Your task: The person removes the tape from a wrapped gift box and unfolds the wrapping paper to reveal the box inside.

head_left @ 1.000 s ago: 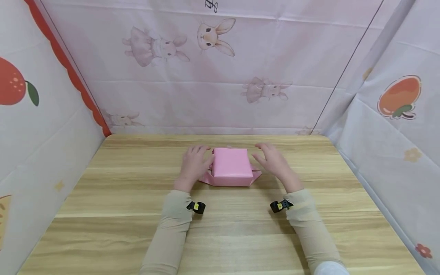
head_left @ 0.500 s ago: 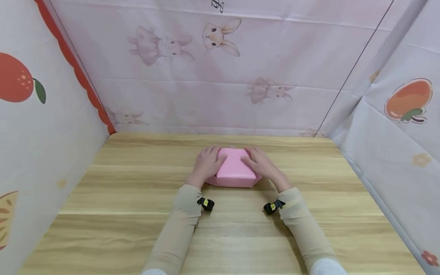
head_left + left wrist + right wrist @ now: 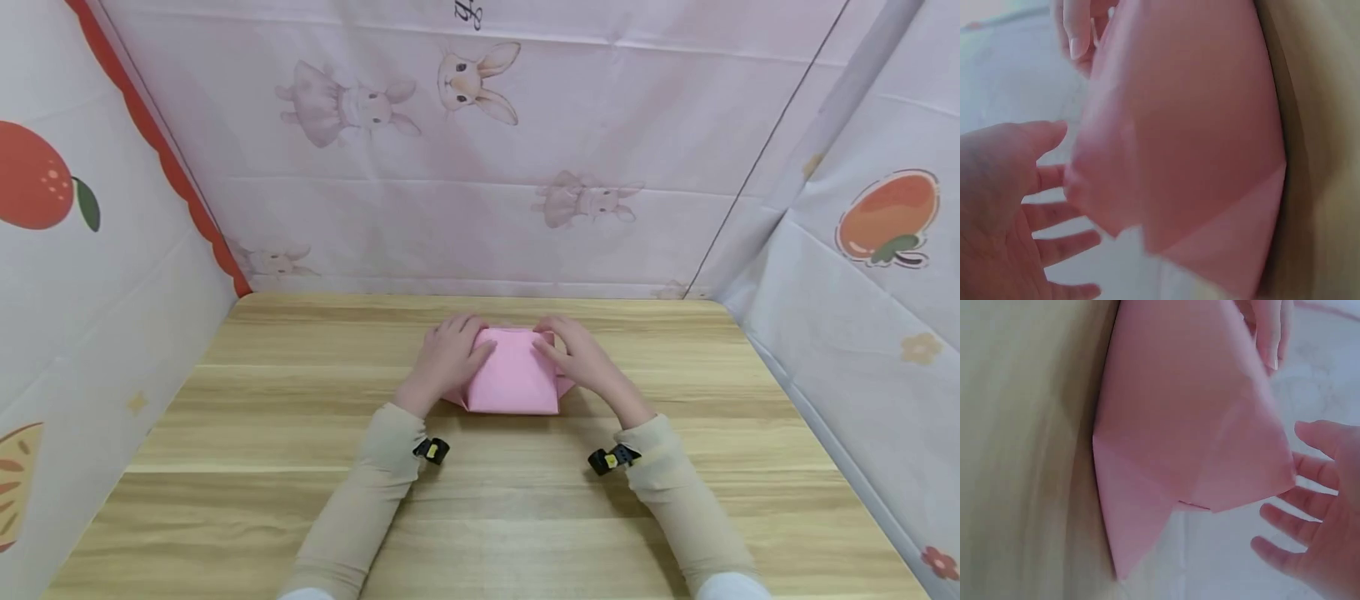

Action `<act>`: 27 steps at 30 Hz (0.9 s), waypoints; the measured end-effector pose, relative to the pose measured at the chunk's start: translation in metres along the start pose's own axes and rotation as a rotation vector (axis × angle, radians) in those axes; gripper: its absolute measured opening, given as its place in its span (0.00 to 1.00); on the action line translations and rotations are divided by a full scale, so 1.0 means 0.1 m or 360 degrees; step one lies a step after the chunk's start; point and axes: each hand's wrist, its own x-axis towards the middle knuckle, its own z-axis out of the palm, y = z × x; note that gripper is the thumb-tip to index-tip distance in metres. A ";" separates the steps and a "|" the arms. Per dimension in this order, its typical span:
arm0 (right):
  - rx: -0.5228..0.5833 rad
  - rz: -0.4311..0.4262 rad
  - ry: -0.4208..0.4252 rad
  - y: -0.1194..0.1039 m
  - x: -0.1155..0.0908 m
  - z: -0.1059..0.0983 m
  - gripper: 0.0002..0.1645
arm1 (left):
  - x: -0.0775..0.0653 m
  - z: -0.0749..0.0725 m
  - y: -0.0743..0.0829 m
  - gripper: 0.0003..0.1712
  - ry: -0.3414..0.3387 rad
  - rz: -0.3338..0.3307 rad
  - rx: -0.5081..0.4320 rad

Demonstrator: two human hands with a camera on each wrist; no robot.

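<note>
A pink paper package (image 3: 513, 379) lies on the table, with folded paper flaps sticking out at both sides. A pointed flap (image 3: 1235, 237) spreads at the left end, and another pointed flap (image 3: 1132, 519) at the right end. My left hand (image 3: 446, 354) is at the package's far left corner, its thumb near the upper surface. At the far right corner is my right hand (image 3: 583, 358). Both wrist views show relaxed, spread fingers beside the paper's upper edge, not curled round it. What lies inside the paper is hidden.
The wood-grain tabletop (image 3: 510, 525) extends around the package. A pink rabbit-print cloth (image 3: 465, 225) hangs behind its far edge. Fruit-print cloths (image 3: 840, 317) stand at the left and right sides.
Both hands came inward from beside the package to its upper corners, then drew slightly apart. The package's flat top and upright front now look like one sloping face.
</note>
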 end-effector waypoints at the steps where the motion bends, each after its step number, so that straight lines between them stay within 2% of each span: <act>1: -0.0006 -0.0042 0.0014 -0.04 -0.05 -0.03 0.18 | -0.05 -0.04 0.01 0.27 -0.0009 0.0049 0.0033; 5: -0.0032 -0.0260 0.0061 -0.17 -0.27 -0.10 0.11 | -0.29 -0.16 0.06 0.23 -0.0023 0.0283 0.0134; 7: -0.0051 -0.0390 0.0070 -0.24 -0.40 -0.12 0.07 | -0.42 -0.21 0.09 0.19 0.0029 0.0434 0.0165; 12: -0.0150 -0.0685 0.0093 -0.36 -0.74 -0.16 0.03 | -0.79 -0.30 0.15 0.08 0.0258 0.0857 0.0271; 13: -0.0183 -0.0730 0.0093 -0.38 -0.82 -0.16 0.03 | -0.88 -0.31 0.17 0.07 0.0278 0.0921 0.0300; 15: -0.0250 -0.0770 0.0065 -0.42 -0.96 -0.18 0.02 | -1.06 -0.35 0.20 0.06 0.0238 0.0991 0.0339; 17: -0.0313 -0.0744 -0.0006 -0.47 -1.11 -0.20 0.03 | -1.23 -0.39 0.24 0.09 0.0124 0.1001 0.0356; 19: -0.0354 -0.0663 -0.0123 -0.50 -1.23 -0.22 0.05 | -1.38 -0.41 0.28 0.15 -0.0048 0.0948 0.0345; 24: -0.0400 -0.0372 -0.0489 -0.54 -1.45 -0.22 0.15 | -1.62 -0.39 0.32 0.26 -0.0548 0.0703 0.0251; 27: -0.0448 -0.0254 -0.0634 -0.53 -1.50 -0.17 0.18 | -1.69 -0.31 0.33 0.29 -0.0746 0.0562 0.0261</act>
